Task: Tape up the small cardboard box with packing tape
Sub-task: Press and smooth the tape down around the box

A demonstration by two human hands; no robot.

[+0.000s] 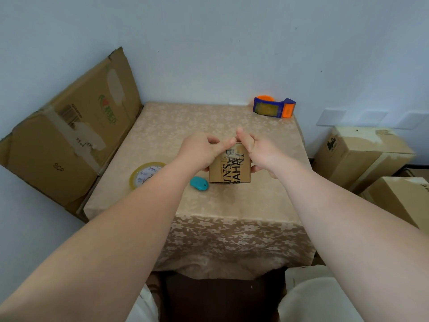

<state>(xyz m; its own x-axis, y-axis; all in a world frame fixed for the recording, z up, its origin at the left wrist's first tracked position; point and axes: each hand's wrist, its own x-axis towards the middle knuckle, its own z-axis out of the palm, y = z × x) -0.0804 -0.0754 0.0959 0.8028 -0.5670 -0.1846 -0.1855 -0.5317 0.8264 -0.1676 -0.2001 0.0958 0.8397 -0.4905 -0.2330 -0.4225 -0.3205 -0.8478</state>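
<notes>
1. Two bare forearms fill the lower frame, reaching forward over the near edge of the table (232,205), which wears a beige flowered cloth.
2. Box (229,167) – small, cardboard, black lettering on its near face – sits mid-table between the two hands, near face toward the camera.
3. Left hand (202,152) wraps the box's left side; fingers curl over the top edge, thumb lies flat along the top toward the right.
4. Right hand (255,149) grips the right side; thumb points up at the top rim, fingers bent and pressed against the box's upper right corner, lower fingertips showing at the right wall.
5. Both hands hide the box top – cannot tell whether the flaps are taped.
6. Tape roll (145,174), clear, lies flat on the table left of the box, partly hidden behind the left forearm.
7. Teal oval object (199,183) rests just beside the box's lower left corner.
8. Blue-and-orange dispenser (274,107) stands at the far right corner, well apart.
9. Flattened carton (69,135) leans on the wall at left; stacked cartons (362,154) stand at right.
</notes>
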